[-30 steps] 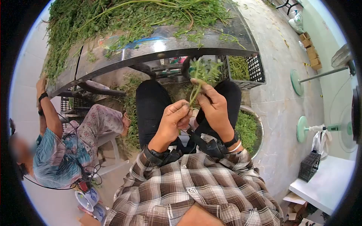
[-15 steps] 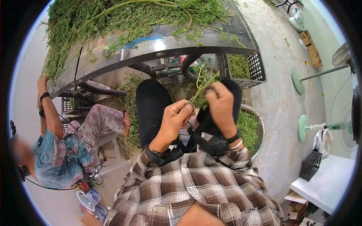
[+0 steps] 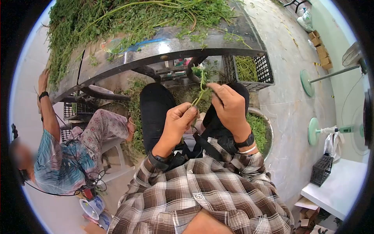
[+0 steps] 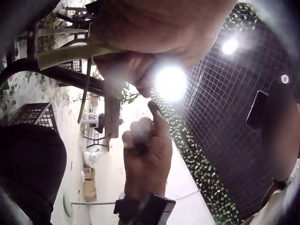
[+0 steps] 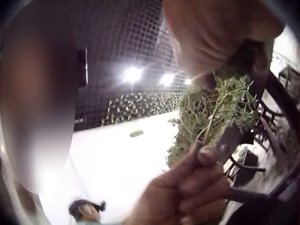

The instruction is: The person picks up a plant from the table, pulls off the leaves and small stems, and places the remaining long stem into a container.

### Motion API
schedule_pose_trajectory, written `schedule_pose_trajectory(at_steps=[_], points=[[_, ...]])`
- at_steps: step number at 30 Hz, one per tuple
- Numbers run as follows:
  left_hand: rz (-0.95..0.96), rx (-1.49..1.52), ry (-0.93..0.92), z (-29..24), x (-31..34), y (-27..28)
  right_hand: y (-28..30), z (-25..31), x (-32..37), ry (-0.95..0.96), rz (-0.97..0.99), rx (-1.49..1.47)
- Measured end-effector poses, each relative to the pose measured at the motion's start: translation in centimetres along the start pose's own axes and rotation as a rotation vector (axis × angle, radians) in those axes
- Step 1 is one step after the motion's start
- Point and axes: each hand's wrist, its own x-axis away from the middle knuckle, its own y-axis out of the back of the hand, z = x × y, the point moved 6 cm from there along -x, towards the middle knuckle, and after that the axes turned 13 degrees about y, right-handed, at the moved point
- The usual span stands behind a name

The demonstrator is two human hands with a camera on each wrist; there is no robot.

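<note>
In the head view the left hand [image 3: 177, 123] pinches the lower end of a thin green stem [image 3: 202, 86] between thumb and curled fingers, the stem standing up and leaning right. The right hand [image 3: 230, 107] is beside the stem's upper part, index finger extended toward it; whether its fingertips grip a leaf is hard to tell. The right wrist view shows the left hand [image 5: 187, 187] holding the stem [image 5: 213, 115] at its base, with the right hand [image 5: 220, 37] above. In the left wrist view the right hand [image 4: 147, 159] has bent fingers near small leaves [image 4: 131, 96].
A dark table [image 3: 163, 57] bears a large heap of greens [image 3: 128, 23]. Below stand a black crate [image 3: 265, 72] of stems and, by the right knee, a round basin [image 3: 269, 134] of leafy pieces. Another person [image 3: 62, 156] sits at the left; green-based fans stand right.
The right hand has moved from the stem's leafy top, down and across, then back beside it. The stem's bushy top now looks thinner. The left hand has barely moved.
</note>
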Motion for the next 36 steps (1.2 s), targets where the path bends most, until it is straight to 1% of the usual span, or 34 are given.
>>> schedule_pose_trajectory(at_steps=[2,6,8,12,14,15,17,18,20,22,24,25,26,28,29,30,32,33,34,36], points=[[-0.012,-0.008,-0.007,-0.2,0.2,0.1,-0.3,-0.3,0.2,0.006,0.061,0.08],[0.0,0.012,-0.007,-0.3,0.3,0.2,-0.6,-0.5,0.2,0.018,0.068,0.065],[-0.006,0.022,0.001,-0.2,0.2,0.3,-0.7,-0.5,0.4,0.015,0.068,0.002],[-0.004,-0.001,0.011,0.0,0.1,0.1,-0.5,-0.6,0.5,-0.013,0.074,0.019],[0.018,-0.013,-0.005,0.4,-0.2,-0.2,-0.3,-1.7,1.1,-0.196,-0.008,-0.041],[0.018,-0.013,-0.004,0.4,-0.1,-0.3,-0.4,-2.2,1.5,-0.197,-0.008,-0.042],[0.055,-0.02,0.003,0.3,0.1,-0.6,-0.6,-5.5,3.1,-0.508,-0.156,-0.338],[0.055,-0.02,0.003,0.3,0.1,-0.5,-0.1,-6.0,3.3,-0.644,-0.329,-0.563],[0.029,0.012,-0.013,0.1,0.2,0.1,0.8,-6.6,3.4,-0.82,-0.471,-0.986],[0.023,0.02,0.008,0.0,0.2,0.5,1.1,-6.3,3.2,-0.792,-0.481,-1.041],[0.029,0.028,0.035,0.3,0.1,0.3,0.4,-5.6,3.0,-0.806,-0.448,-1.254],[0.035,0.015,0.032,0.4,0.0,0.1,0.3,-5.5,3.3,-0.882,-0.391,-1.188],[0.039,0.001,0.028,0.5,-0.1,-0.1,0.2,-5.4,3.3,-0.881,-0.394,-1.185],[0.068,-0.006,0.037,0.6,-0.1,-0.3,0.5,-4.3,1.9,-0.663,-0.214,-0.807],[0.093,-0.013,0.045,0.6,-0.1,-0.4,1.1,-3.4,1.1,-0.558,-0.061,-0.609],[0.09,-0.015,0.047,0.6,0.0,-0.4,0.8,-3.2,0.9,-0.559,-0.062,-0.613],[0.078,-0.032,0.051,0.6,0.0,-0.4,0.7,-1.0,-0.8,-0.109,0.092,-0.263],[0.08,-0.033,0.051,0.5,0.1,-0.4,0.4,-0.9,-0.9,-0.039,0.141,-0.189],[0.072,-0.044,0.054,0.5,0.1,-0.3,0.4,-1.2,-0.8,-0.038,0.141,-0.188],[0.059,-0.05,0.052,0.3,0.2,-0.3,-0.2,-1.9,-0.3,-0.032,0.306,-0.061]])
